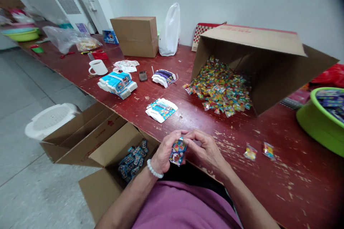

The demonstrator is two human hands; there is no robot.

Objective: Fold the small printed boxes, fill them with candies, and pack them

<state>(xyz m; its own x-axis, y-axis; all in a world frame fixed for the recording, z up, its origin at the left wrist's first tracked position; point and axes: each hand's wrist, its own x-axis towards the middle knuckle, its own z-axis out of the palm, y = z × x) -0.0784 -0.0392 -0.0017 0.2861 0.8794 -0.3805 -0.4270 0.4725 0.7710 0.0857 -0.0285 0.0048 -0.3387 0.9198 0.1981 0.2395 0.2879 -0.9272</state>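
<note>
Between my hands is a small blue printed candy box, held just over the table's front edge. My left hand wraps around its left side, a pale bead bracelet on the wrist. At the upper right corner of the box, my right hand pinches with thumb and forefinger. Beyond my hands lies a small pile of flattened blue boxes. Two wrapped candies, one beside the other, rest to the right. Many more wrapped candies spill from a tipped carton.
Below the table's left edge, an open carton contains several blue boxes. Bundled flat boxes, a white mug and purple flat boxes stand farther back. A green basin is at the right, a white stool at left.
</note>
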